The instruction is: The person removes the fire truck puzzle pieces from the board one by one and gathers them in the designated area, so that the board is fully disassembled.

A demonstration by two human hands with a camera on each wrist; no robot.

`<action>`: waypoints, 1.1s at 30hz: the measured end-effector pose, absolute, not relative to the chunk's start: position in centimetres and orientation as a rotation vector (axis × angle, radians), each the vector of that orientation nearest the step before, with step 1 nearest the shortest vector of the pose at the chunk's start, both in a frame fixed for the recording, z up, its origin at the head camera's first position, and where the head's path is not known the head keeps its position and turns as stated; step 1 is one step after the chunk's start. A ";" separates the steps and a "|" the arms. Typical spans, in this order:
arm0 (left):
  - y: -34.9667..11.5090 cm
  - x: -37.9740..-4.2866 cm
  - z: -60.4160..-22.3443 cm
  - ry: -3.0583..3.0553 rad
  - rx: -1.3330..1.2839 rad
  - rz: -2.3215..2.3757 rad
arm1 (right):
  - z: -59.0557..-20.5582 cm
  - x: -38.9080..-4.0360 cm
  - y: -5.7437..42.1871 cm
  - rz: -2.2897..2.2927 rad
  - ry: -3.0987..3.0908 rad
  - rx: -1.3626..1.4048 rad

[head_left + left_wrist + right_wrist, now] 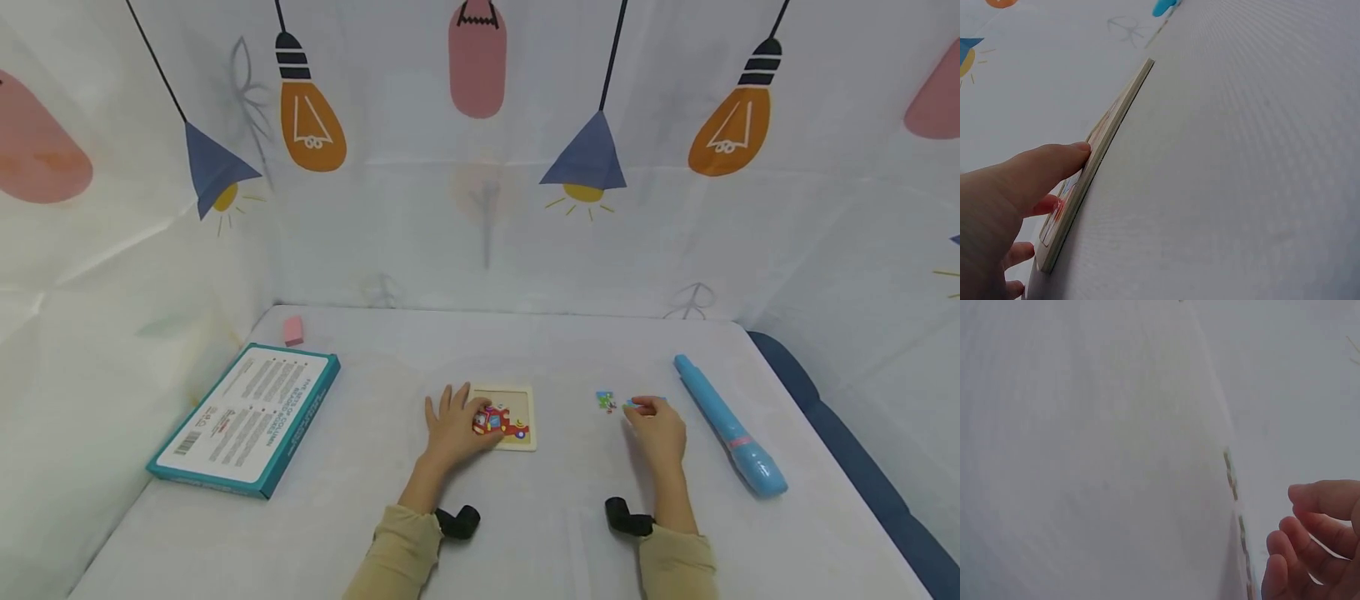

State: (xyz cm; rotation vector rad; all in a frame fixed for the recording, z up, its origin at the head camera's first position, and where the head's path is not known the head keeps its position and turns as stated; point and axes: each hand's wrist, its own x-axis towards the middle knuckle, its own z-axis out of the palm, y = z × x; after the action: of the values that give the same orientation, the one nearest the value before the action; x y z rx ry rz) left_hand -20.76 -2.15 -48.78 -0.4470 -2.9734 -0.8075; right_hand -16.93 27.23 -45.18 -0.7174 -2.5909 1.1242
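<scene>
In the head view, my left hand [452, 432] lies over a small wooden jigsaw board [533, 417], its fingers spread. Its index finger touches the picture of a red vehicle [516, 427]. The left wrist view shows the thumb [1054, 165] on the board's edge. To the right, my right hand [662, 435] is just above the table, fingers loosely bent, with nothing visible between them. Partly hidden under it is a jigsaw piece [636, 402]; another piece [606, 402] with green and blue print lies to its left. The right wrist view shows the pieces [1230, 473] edge-on.
A teal-edged flat box [247, 417] lies at the left, with a pink block [293, 330] behind it. A blue, pen-shaped object [727, 425] lies right of my right hand. A printed white curtain [420, 225] hangs behind the white table [555, 517].
</scene>
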 end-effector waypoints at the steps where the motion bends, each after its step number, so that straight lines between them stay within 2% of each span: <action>1: -2.2 -20.7 -48.9 -2.970 -0.449 -0.804 | -45.2 -17.0 26.8 1.138 -2.596 -0.696; 13: -2.3 -20.8 -49.5 -2.943 -0.432 -0.811 | -45.4 -18.6 21.6 1.269 -2.612 -0.482; 27: -2.0 -20.5 -49.3 -2.935 -0.427 -0.789 | -45.9 -19.3 18.5 1.342 -2.618 -0.468; 33: -2.1 -20.6 -49.3 -2.926 -0.430 -0.772 | -46.0 -19.8 16.8 1.354 -2.689 -0.325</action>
State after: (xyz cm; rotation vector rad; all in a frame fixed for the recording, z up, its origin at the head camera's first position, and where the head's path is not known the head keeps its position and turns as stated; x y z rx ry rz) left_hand -20.63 -2.06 -49.32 -0.4305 -2.9258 -0.7723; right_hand -19.77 16.81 -46.03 -0.3250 -2.6887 1.3542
